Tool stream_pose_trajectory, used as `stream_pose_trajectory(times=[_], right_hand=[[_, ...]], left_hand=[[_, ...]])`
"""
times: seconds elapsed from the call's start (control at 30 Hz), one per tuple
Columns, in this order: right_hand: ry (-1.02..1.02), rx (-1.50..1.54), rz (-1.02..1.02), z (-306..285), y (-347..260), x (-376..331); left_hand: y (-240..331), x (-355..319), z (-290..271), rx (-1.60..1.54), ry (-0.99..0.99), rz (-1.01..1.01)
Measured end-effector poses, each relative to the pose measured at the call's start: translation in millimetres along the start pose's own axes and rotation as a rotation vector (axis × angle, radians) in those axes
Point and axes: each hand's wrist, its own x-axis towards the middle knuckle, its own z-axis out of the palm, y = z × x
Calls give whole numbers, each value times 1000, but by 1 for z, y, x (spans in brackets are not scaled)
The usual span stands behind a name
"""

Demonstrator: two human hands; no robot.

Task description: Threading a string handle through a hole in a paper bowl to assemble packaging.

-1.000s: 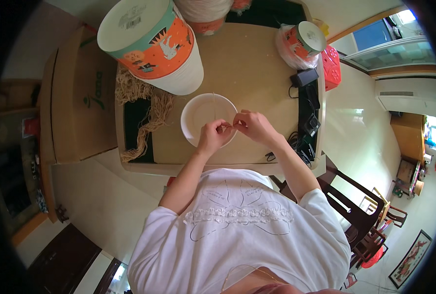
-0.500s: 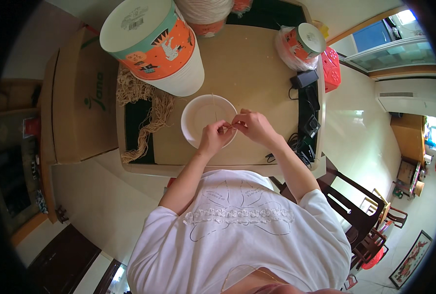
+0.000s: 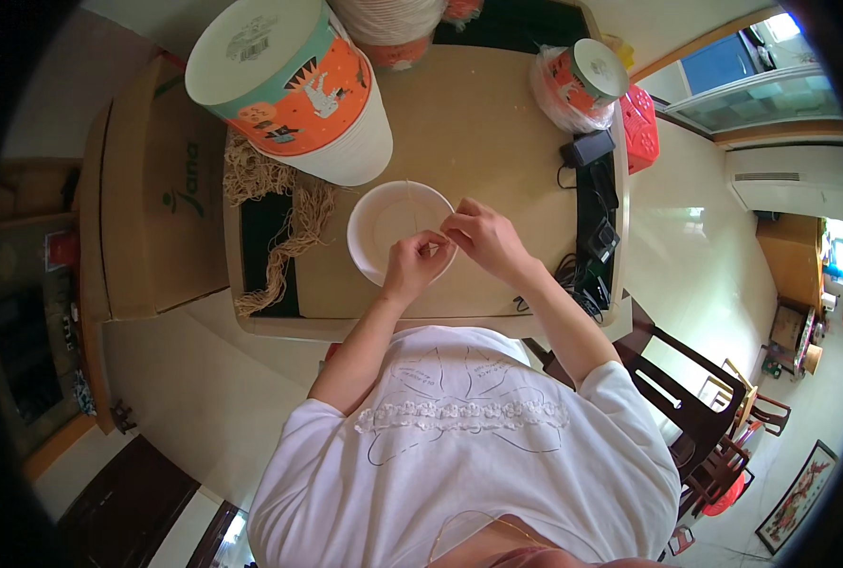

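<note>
A white paper bowl [image 3: 369, 230] stands on the table right in front of me. Across it, from the far rim toward my hands, runs a thin tan string [image 3: 410, 204]. Over the bowl's near right side, my left hand [image 3: 414, 265] is closed in a pinch on the string. Just right of it my right hand [image 3: 488, 241] pinches too, its fingertips almost touching the left ones; the bit of string between them is too fine to follow. Left of the bowl lies a loose bundle of tan strings [image 3: 300, 222].
A tall stack of white buckets with an orange and green printed one [image 3: 313, 104] stands behind the bowl, beside more wrapped stacks. At the right are a small wrapped bowl stack [image 3: 582, 85], black adapters and cables [image 3: 597, 237]. A cardboard box [image 3: 161, 189] borders the left.
My right hand has shifted slightly up and left, its wrist turned a little. The left hand keeps nearly the same place. The whole view has slid slightly.
</note>
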Motion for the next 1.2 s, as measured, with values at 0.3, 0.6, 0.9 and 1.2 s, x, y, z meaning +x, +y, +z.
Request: stream_pose_trajectory(times=[0.3,0.6,0.9,1.2], right_hand=[[-68,-5,82,9,6,1],[-155,89,98,6,17,3],[-229,72,120,5,24,6],[-219,78,125,5,19,5]], left_hand=[[5,-11,1,431,139,338],[3,-10,-1,569,132,548],[7,-9,-3,627,100,704],[-5,-6,4,161,27,239]])
